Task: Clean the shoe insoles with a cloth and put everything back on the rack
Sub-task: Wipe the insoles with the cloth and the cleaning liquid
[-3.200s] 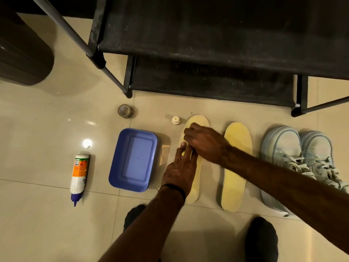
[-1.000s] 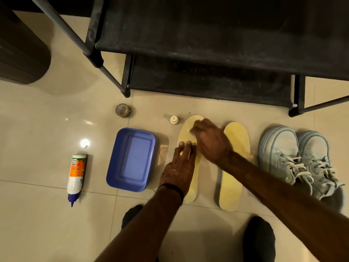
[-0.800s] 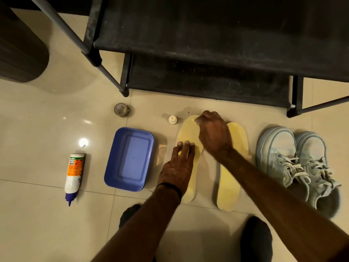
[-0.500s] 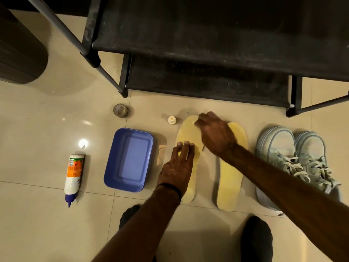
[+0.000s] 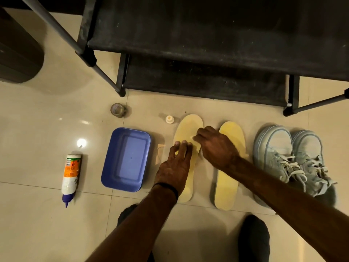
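Left insole [image 5: 186, 129] under left hand [image 5: 174, 167] fingers [image 5: 182, 148]; right hand [image 5: 215, 146] on forefoot.

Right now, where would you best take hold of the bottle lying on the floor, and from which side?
Grip the bottle across its white-and-orange body, coming down from above. It lies flat on the tiles, nozzle toward the person, with bare floor along both long sides for thumb and fingers. The blue nozzle end looks too narrow.

This looks like a home: a black shoe rack [image 5: 207, 44] stands on a shiny tile floor [image 5: 37, 120], with sneakers [image 5: 283, 157] beside it.
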